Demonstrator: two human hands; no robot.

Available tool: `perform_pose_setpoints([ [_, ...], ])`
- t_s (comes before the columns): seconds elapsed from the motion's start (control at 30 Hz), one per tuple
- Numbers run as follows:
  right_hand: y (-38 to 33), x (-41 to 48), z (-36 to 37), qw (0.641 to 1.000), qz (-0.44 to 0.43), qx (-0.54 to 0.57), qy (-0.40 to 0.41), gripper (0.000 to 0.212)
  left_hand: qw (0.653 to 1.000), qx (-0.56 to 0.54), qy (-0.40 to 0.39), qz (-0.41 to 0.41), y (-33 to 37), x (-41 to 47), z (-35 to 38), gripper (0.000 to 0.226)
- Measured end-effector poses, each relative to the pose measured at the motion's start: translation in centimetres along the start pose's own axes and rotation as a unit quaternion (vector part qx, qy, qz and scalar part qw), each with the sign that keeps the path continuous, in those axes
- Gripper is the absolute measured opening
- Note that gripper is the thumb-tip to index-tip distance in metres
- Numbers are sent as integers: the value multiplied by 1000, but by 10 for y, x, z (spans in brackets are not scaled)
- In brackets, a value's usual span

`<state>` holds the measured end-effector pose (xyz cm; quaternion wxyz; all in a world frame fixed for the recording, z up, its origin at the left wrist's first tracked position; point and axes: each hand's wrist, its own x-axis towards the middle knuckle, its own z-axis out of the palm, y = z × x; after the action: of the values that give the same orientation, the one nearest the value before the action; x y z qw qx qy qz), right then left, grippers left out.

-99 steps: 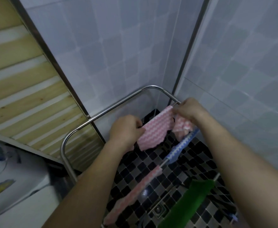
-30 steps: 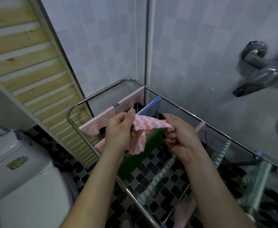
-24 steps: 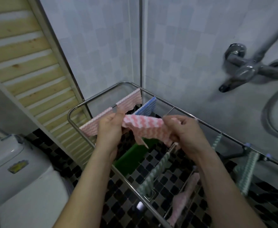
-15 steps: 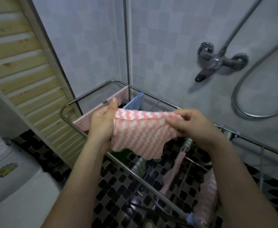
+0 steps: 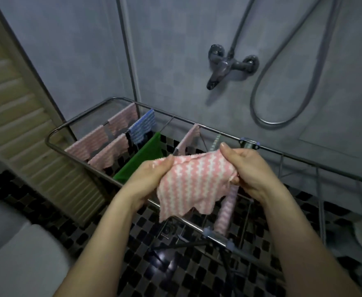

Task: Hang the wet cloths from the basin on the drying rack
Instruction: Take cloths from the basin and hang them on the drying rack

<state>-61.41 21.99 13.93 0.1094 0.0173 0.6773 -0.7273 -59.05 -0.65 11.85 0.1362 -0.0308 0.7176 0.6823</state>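
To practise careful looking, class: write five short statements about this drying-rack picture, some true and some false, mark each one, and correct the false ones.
1. Both the left hand and the right hand hold the pink-and-white cloth. True.
2. The green cloth is in the right hand. False: it hangs on the drying rack.
3. A blue-striped cloth hangs on the rack. True.
4. The shower tap stands on the floor. False: it is fixed to the wall.
5. The rack has no cloths on it yet. False: several hang there.
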Motion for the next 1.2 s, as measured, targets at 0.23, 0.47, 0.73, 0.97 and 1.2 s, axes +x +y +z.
perform_pose_setpoints([
  [0.23,-6,-35,-108,991,30,-82,-100,11,994,19,1,105,3,10,74,7],
  [0.47,26,-42,-189,998,59,21,2,18,997,65,-22,42,-33,38,159,55],
  [0.73,23,-54,-236,993,-76,-71,59,25,991,21,40,125,-16,58,212,17],
  [0.97,105,-74,-232,921,77,-362,-120,59,980,190,-7,-57,-83,53,210,9],
  [1.2,154,-86,-219,881,97,-424,-187,28,906,417,-73,3,-112,49,218,29],
])
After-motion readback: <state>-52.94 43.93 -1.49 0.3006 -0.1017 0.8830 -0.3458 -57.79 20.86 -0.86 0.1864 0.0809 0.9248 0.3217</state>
